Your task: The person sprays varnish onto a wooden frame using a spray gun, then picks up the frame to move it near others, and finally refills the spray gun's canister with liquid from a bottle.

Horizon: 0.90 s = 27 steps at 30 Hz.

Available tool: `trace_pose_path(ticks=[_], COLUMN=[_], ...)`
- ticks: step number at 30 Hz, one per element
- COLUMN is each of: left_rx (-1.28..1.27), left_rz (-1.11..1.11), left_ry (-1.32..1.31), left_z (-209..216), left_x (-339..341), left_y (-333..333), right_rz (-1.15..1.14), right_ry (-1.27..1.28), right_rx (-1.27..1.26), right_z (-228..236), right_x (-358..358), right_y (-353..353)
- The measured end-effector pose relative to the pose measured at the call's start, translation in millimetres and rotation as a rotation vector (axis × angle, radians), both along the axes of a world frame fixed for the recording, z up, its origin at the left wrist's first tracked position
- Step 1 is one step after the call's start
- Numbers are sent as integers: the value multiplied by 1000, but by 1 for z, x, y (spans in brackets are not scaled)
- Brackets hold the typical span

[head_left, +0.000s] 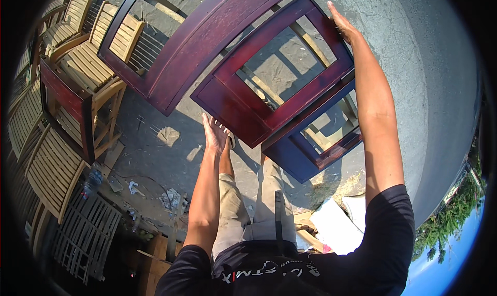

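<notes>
A dark red, glossy wooden panel (233,102) with a large rectangular opening lies at a slant in front of me. My right hand (346,27) is laid along its far right edge, fingers straight and the thumb hidden. At the panel's near left edge is my left hand (215,132), palm turned up, fingers spread, with the tips close to or touching the edge. Neither hand is wrapped round the wood, and I cannot tell whether they bear its weight. A similar darker, bluish panel (291,155) sits beside it, nearer to me and partly covered.
A long curved red frame (192,42) lies just beyond on pale wooden rails (310,43). Slatted wooden chairs (85,63) crowd the left, with a red curved frame (87,125) leaning there. Scraps, a plastic bottle (93,179) and white sheets (335,226) lie near my legs.
</notes>
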<state>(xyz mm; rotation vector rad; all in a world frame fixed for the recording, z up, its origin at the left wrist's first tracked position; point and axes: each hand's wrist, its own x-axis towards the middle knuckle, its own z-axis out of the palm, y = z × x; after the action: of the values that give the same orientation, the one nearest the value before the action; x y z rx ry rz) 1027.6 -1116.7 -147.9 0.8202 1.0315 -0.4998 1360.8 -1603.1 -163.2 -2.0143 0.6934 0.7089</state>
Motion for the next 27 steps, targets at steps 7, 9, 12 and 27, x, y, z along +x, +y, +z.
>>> trace_pose_path(ticks=[7, 9, 12, 27], left_rx=[-63, -78, -52, -71], left_rz=[-6, -54, -22, -512], left_ry=[-4, -6, 8, 257], left_z=[-17, -20, -18, -3], left_x=[-13, -12, -30, -170], left_y=[8, 11, 18, -48], right_rz=[-100, -204, -238, -204], right_ry=[-100, -334, -520, -202], right_rx=[-99, -244, -470, -719], right_z=[17, 28, 78, 95], right_x=[-15, -44, -108, -332], right_y=[-17, -45, -48, -138])
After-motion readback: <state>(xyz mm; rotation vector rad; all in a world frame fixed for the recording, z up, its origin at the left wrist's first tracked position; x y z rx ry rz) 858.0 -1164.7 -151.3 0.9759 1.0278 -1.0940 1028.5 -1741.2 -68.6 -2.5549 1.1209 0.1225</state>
